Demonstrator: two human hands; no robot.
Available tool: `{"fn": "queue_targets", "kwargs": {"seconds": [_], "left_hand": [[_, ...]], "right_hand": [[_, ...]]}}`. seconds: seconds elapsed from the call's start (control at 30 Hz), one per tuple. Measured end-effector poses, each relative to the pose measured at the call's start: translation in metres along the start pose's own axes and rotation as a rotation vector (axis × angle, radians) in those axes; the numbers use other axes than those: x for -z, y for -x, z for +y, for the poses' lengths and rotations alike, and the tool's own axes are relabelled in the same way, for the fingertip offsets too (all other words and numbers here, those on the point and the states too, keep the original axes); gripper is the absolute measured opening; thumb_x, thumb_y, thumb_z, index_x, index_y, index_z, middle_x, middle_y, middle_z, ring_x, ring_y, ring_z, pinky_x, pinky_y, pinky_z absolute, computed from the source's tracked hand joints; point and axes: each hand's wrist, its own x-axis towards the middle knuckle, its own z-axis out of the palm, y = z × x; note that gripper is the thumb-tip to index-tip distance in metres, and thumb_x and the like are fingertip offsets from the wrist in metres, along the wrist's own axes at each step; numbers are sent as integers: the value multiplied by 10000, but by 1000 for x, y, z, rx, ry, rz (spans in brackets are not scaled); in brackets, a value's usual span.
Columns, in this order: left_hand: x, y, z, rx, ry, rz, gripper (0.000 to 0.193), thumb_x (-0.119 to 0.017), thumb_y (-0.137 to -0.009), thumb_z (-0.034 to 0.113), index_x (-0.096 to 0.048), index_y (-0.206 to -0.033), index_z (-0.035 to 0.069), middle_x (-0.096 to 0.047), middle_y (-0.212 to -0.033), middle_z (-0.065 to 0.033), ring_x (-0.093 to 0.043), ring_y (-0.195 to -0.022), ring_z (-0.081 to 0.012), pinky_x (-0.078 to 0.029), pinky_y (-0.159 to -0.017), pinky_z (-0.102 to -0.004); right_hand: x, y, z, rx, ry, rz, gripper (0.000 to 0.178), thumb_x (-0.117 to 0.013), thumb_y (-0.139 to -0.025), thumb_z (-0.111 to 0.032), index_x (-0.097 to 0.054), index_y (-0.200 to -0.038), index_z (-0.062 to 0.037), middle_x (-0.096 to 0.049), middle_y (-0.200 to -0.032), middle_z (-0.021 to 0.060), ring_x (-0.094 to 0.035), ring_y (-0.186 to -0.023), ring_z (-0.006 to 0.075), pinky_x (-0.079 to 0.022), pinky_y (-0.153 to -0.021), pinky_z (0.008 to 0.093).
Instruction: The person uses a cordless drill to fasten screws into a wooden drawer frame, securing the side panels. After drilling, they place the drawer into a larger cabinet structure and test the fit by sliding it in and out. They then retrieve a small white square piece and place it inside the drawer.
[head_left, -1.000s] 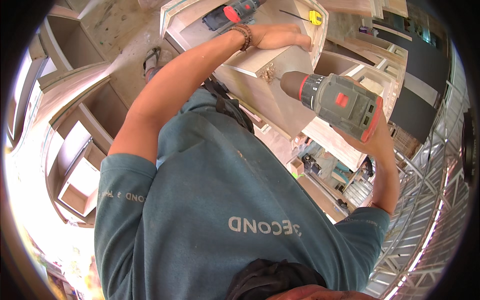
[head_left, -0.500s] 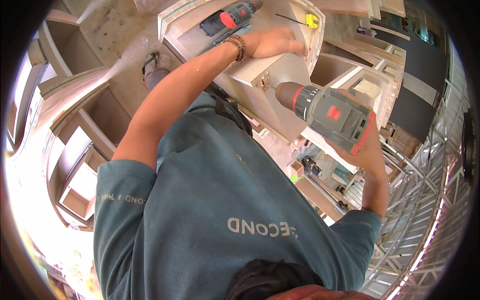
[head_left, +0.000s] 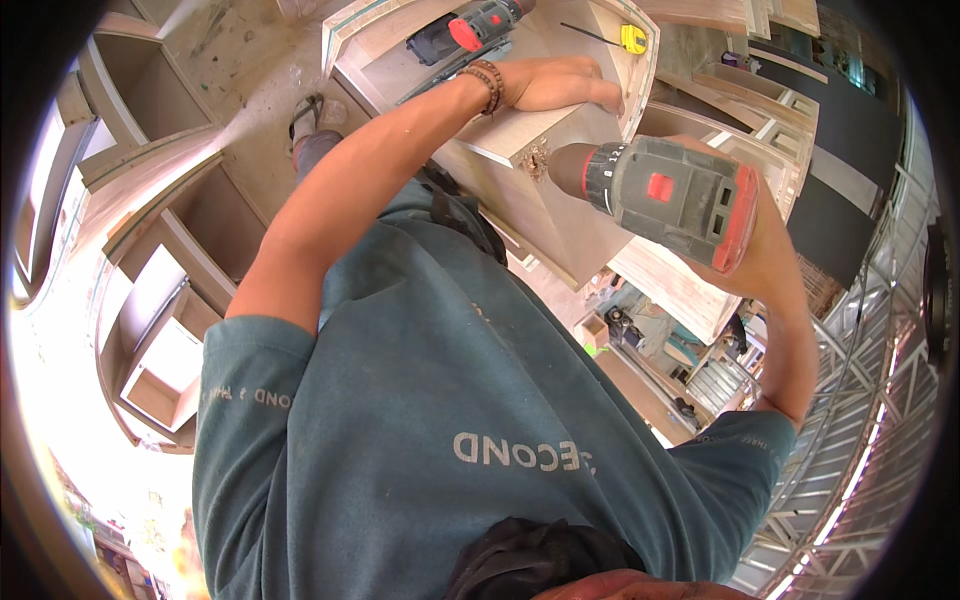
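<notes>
My right hand (head_left: 765,235) is wrapped round a grey and red cordless drill (head_left: 665,190), held level with its dark chuck pointing left. The chuck's tip is close to a small heap of wood shavings (head_left: 537,160) at the edge of a pale wooden panel (head_left: 500,142); the drill's bit is hard to make out. On top of that panel rests my left hand (head_left: 560,85), its fingers stretched to the right and partly hidden from view. Beaded bracelets (head_left: 484,85) circle the left wrist.
Beyond my left hand lie a second red and grey drill (head_left: 485,25) and a yellow tape measure (head_left: 632,38) beside a thin dark rod (head_left: 590,34). Open wooden cabinet boxes (head_left: 215,225) stand at the left. Dark sheets (head_left: 830,225) and metal framing (head_left: 850,400) are at the right.
The drill has tilted more level, and its chuck has come closer to the shavings. My left hand stays on the panel, no longer blurred. The whole view has shifted slightly.
</notes>
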Motion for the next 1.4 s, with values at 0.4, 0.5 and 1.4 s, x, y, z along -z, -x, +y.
{"fn": "queue_targets", "kwargs": {"seconds": [0.4, 0.5, 1.4], "left_hand": [[0, -1, -5, 41, 73, -47, 313, -427, -1022, 293, -618, -1260, 221, -610, -1171, -185, -527, -1187, -351, -416, -1018, -384], [-5, -1, -3, 74, 80, 11, 308, -431, -1016, 271, -612, -1261, 229, -623, -1163, -185, -530, -1183, -357, -424, -1015, -395], [15, 0, 18, 240, 288, -122, 599, -444, -995, 526, -678, -1192, 11, -615, -1213, -166, -525, -1177, -299, -380, -1048, -358]], "right_hand": [[-47, 42, 15, -90, -196, 179, 635, -780, -593, -63, -636, -1209, -4, -693, -1042, 66, -614, -953, 137, -461, -923, 284], [-48, 44, 3, -121, -189, 214, 621, -779, -596, -67, -642, -1199, -11, -700, -1023, 75, -639, -921, 161, -481, -886, 290], [-12, 17, -51, -220, 91, 23, 657, -854, -563, -177, -660, -1185, -94, -712, -954, 144, -658, -796, 377, -523, -737, 342]]}}
